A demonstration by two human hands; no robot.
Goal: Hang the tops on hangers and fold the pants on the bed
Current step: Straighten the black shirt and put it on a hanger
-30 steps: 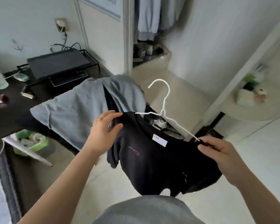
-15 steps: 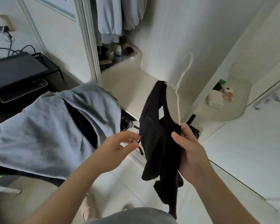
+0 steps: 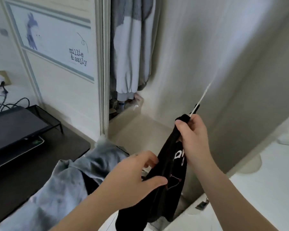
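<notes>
A black top with pale print hangs edge-on from a white wire hanger. My right hand grips the hanger and the top's shoulder together at the top, with the hook slanting up to the right, blurred. My left hand is lower and to the left, thumb against the black cloth and fingers loosely curled behind it. A grey garment lies draped below and left of my hands.
An open wardrobe with pale hanging clothes stands straight ahead beside a panel bearing a poster. A dark desk with a black monitor riser and cables is on the left. A pale wall rises on the right.
My view has lifted toward the wardrobe. My right hand has raised the hanger with the black top higher, and my left hand has come in against the cloth lower down.
</notes>
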